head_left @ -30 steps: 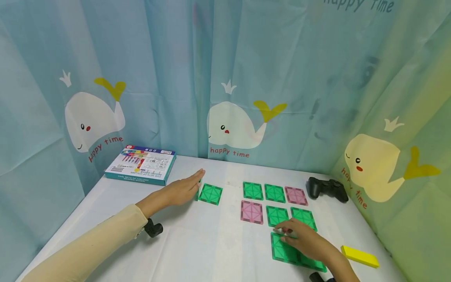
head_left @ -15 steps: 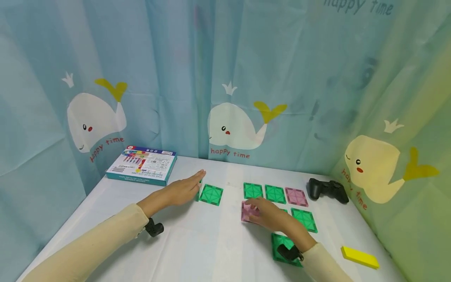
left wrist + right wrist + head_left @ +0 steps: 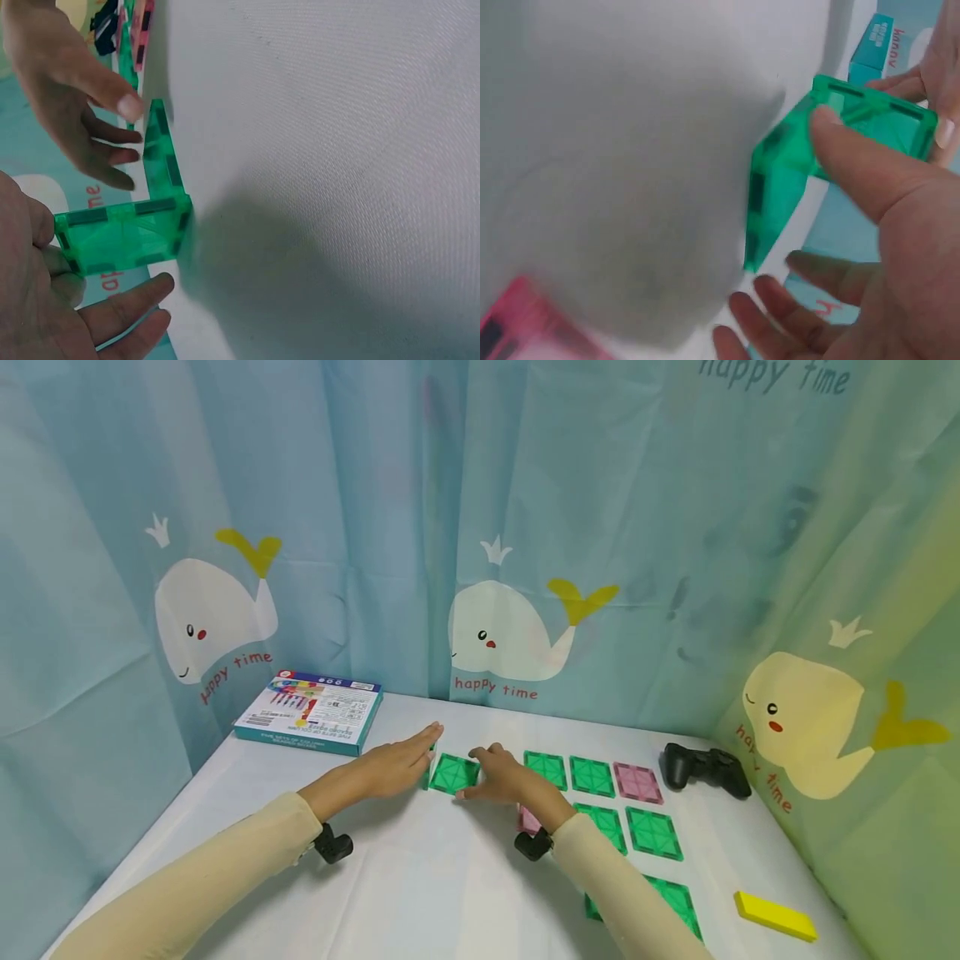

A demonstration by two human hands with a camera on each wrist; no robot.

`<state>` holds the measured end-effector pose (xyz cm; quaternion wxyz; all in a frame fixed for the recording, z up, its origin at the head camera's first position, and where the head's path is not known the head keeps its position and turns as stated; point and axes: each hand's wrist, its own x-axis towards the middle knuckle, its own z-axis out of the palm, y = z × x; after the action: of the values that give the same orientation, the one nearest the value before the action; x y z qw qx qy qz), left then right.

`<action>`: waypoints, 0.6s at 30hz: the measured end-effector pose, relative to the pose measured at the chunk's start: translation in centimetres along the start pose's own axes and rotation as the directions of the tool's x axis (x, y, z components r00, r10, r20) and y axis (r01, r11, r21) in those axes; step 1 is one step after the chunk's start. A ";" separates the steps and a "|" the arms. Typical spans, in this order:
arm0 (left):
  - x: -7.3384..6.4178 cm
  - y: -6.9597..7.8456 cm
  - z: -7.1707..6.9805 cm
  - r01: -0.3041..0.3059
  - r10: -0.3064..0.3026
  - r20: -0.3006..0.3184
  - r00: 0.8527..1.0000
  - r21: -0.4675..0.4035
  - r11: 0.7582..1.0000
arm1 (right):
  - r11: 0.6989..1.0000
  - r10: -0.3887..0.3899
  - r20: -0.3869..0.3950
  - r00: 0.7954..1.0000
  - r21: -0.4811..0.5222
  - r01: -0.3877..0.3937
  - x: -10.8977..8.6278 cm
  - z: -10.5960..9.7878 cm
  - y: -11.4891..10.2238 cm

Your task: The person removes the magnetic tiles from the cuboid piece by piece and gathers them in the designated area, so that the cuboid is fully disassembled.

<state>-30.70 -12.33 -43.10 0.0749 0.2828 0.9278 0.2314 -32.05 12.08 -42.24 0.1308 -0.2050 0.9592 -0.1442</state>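
Observation:
My left hand (image 3: 393,766) lies with its fingers out straight beside an upright green see-through magnetic tile (image 3: 120,236), and its fingertips touch that tile. Edge to edge with it, a second green magnetic tile (image 3: 453,774) lies flat on the table; in the left wrist view the two form a corner. Over the right side of the flat tile, my right hand (image 3: 506,777) spreads its thumb and fingers. The left wrist view shows a gap between these fingers and the tile, and nothing in their grasp.
Rows of green tiles (image 3: 592,776) and a pink tile (image 3: 638,782) lie to the right. Another pink tile (image 3: 528,820) is partly under my right wrist. A black game controller (image 3: 706,769), a yellow block (image 3: 776,916) and a boxed set (image 3: 311,712) stand around them on the table.
My right hand has moved left and away from me, from the near green tiles, past the pink tile, to the flat green tile. My left hand has stayed beside the upright tile.

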 end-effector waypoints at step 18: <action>0.2 -0.1 0.1 0.002 -0.002 -0.010 1.000 0.010 1.000 | 0.984 -0.085 -0.180 0.980 0.140 0.111 1.8 0.1 1.5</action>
<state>-30.87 -12.27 -43.23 0.0692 0.2810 0.9296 0.2281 -34.09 12.56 -43.20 0.0545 -0.2283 0.9422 -0.2390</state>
